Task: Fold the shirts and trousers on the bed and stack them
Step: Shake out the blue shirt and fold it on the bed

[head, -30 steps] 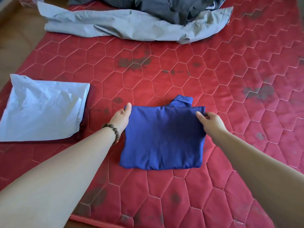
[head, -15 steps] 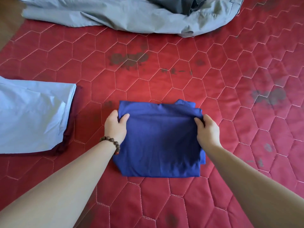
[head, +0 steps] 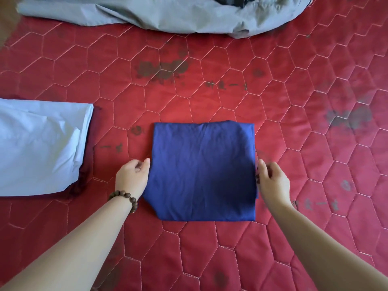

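Observation:
A dark blue shirt (head: 201, 171) lies folded into a flat rectangle in the middle of the red quilted mattress (head: 210, 59). My left hand (head: 132, 177), with a bead bracelet at the wrist, sits at the shirt's left edge, fingers loosely curled and thumb tip touching the cloth. My right hand (head: 273, 181) is at the right edge, its fingertips against the folded layers. Neither hand plainly grips the cloth. A folded light blue garment (head: 42, 143) lies to the left, apart from the blue shirt.
An unfolded grey garment (head: 168, 13) is spread across the far side of the mattress, with a bit of dark cloth (head: 231, 0) above it at the frame's top edge. Dark stains mark the red cover. A strip of floor shows at the top left corner.
Both hands let go of the blue shirt's far edge and slid back to its two sides. The collar that stuck out at the far edge is now tucked out of sight.

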Action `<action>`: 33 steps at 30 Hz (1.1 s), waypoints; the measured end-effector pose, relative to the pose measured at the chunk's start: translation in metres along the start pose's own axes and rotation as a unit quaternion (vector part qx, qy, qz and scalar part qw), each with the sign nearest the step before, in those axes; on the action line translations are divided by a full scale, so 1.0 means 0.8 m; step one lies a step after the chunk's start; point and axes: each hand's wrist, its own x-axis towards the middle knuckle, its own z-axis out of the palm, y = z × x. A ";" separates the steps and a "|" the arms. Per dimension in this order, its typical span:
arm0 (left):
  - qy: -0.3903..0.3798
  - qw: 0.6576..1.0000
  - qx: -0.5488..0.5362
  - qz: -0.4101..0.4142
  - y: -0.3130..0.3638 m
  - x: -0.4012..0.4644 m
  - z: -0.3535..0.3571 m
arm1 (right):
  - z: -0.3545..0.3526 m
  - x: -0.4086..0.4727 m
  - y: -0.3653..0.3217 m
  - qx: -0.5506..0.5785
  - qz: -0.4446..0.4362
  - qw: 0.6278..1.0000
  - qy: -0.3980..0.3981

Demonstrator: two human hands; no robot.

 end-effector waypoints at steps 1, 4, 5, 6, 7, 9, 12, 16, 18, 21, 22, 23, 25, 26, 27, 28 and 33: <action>-0.028 1.000 0.001 0.000 -0.006 -0.006 -0.003 | -0.002 -0.010 0.004 -0.015 -0.012 0.999 -0.028; -0.134 0.991 -0.022 0.007 -0.021 -0.020 -0.010 | -0.001 -0.033 0.010 -0.071 -0.020 0.989 -0.125; -0.163 0.986 -0.036 0.000 -0.023 -0.023 -0.011 | 0.000 -0.035 0.010 -0.083 -0.018 0.986 -0.143; -0.183 0.981 -0.056 -0.010 -0.024 -0.025 -0.010 | 0.000 -0.036 0.010 -0.093 -0.019 0.984 -0.149; -0.194 0.978 -0.078 -0.021 -0.024 -0.026 -0.010 | 0.001 -0.037 0.008 -0.098 -0.023 0.985 -0.141; -0.192 0.972 -0.129 -0.047 -0.022 -0.027 -0.008 | 0.000 -0.038 0.006 -0.083 -0.022 0.993 -0.079; -0.131 0.980 -0.140 -0.060 -0.016 -0.029 -0.001 | 0.000 -0.035 0.004 -0.086 -0.009 0.996 0.010; -0.081 0.990 -0.113 -0.025 0.002 -0.034 0.008 | -0.002 -0.013 0.004 -0.038 0.010 0.997 -0.064; -0.105 0.986 -0.124 -0.027 0.013 -0.033 0.015 | -0.003 -0.005 0.001 0.005 0.043 0.994 -0.095; -0.085 0.996 -0.013 -0.032 0.030 -0.036 0.025 | -0.001 -0.004 0.003 -0.002 0.079 0.994 -0.080; -0.043 0.997 0.055 -0.032 0.037 -0.038 0.026 | 0.001 -0.003 0.003 -0.022 0.088 0.994 -0.065; 0.005 0.993 0.115 -0.004 0.045 -0.041 0.027 | 0.003 -0.003 0.002 -0.040 0.097 0.993 -0.054; 0.049 0.973 0.165 0.157 0.068 -0.047 0.035 | 0.008 -0.005 0.000 -0.059 0.112 0.990 -0.057; 0.030 0.951 0.175 0.255 0.085 -0.049 0.044 | 0.011 -0.007 0.000 -0.065 0.117 0.989 -0.070; -0.013 0.916 0.205 0.345 0.106 -0.051 0.056 | 0.014 -0.008 -0.001 -0.071 0.120 0.987 -0.084; -0.060 0.867 0.256 0.424 0.129 -0.053 0.071 | 0.016 -0.009 -0.002 -0.082 0.121 0.985 -0.096; -0.252 0.556 0.477 0.632 0.233 -0.049 0.148 | 0.022 -0.004 0.002 -0.101 0.098 0.982 -0.127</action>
